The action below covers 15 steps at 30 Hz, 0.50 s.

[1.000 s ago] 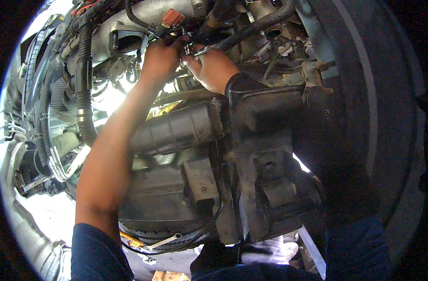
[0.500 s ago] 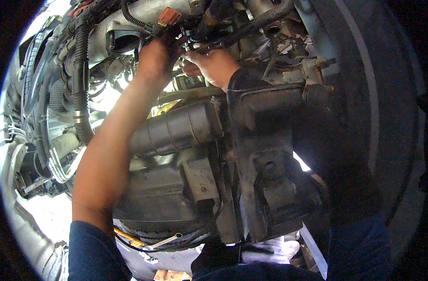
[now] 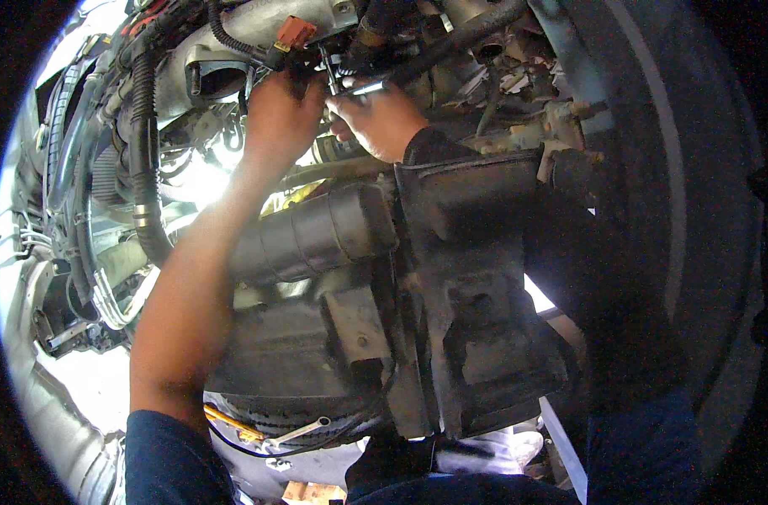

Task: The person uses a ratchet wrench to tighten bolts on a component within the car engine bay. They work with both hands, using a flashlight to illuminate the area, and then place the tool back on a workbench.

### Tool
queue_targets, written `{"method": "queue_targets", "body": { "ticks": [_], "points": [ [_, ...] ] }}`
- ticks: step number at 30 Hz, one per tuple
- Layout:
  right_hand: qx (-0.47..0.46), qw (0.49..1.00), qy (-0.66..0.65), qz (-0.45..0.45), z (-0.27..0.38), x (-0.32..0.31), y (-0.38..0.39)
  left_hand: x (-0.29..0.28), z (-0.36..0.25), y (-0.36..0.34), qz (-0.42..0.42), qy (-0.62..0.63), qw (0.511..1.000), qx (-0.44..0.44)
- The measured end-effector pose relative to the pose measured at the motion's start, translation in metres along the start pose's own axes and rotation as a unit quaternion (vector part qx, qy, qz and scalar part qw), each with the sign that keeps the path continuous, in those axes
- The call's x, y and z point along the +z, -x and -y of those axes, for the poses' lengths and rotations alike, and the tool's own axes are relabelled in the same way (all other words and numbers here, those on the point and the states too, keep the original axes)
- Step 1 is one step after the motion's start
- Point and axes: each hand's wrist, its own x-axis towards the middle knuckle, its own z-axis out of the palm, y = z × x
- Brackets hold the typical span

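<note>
My left hand (image 3: 285, 114) is raised into the engine bay, fingers curled among dark fittings beneath an orange connector (image 3: 296, 32); what it grips is hidden. Beside it, my right hand (image 3: 382, 119) has thumb and fingers bent round the foot of a thin upright metal piece (image 3: 328, 66), near a short shiny bar (image 3: 367, 87); I cannot make out exactly what it holds. A silver intake casting (image 3: 321, 13) with an oval opening lies behind and left of my hands, and dark hoses (image 3: 451, 46) run behind them to the right.
A black cylindrical tank (image 3: 317, 231) and a black bracket (image 3: 476, 219) lie below my hands. Corrugated hoses (image 3: 147, 143) run down the left. A wrench (image 3: 304, 427) and a yellow-handled tool (image 3: 228, 421) rest low, near a tyre. A dark curved panel (image 3: 653, 168) borders the right.
Both hands have shifted only slightly, staying close together under the orange connector. The shiny bar by my right hand has dimmed and shows bright again; the view has moved a little.
</note>
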Motion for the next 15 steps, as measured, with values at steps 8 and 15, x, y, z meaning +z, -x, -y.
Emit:
{"method": "queue_targets", "body": {
  "ticks": [8, 15],
  "points": [
    [0.056, 0.987, 0.151, 0.002, 0.013, -0.002, 0.0, -0.008, -0.019, 0.01, 0.09, -0.227, 0.97, 0.019],
    [-0.104, 0.966, 0.223, -0.078, 0.007, 0.004, 0.005, -0.003, 0.005, -0.017, 0.19, -0.365, 0.897, 0.162]
  ]
}}
